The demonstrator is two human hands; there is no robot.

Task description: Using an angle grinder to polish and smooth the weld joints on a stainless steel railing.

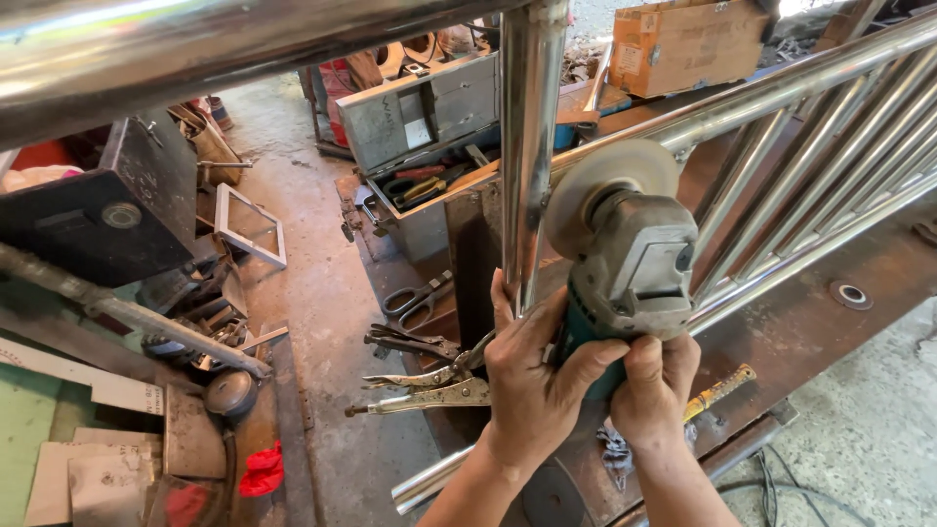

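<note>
Both my hands grip a teal and grey angle grinder (632, 263) from below. My left hand (532, 376) wraps its body on the left side, fingers resting against an upright polished steel tube (530, 146). My right hand (652, 383) closes around the grinder's rear. The grinder's round disc (607, 185) presses beside the upright tube where that tube meets a sloping steel rail (781, 93). The tubes belong to a shiny railing frame with several parallel bars (830, 185) lying across a rusty steel bench (810, 322).
Locking pliers (429, 390), scissors (418, 298) and other pliers lie left of my hands. An open grey metal toolbox (420, 122) stands behind them, a cardboard box (683, 44) at the back. A yellow-handled tool (720, 388) lies by my right wrist. Scrap metal and a red rag (262, 470) fill the left.
</note>
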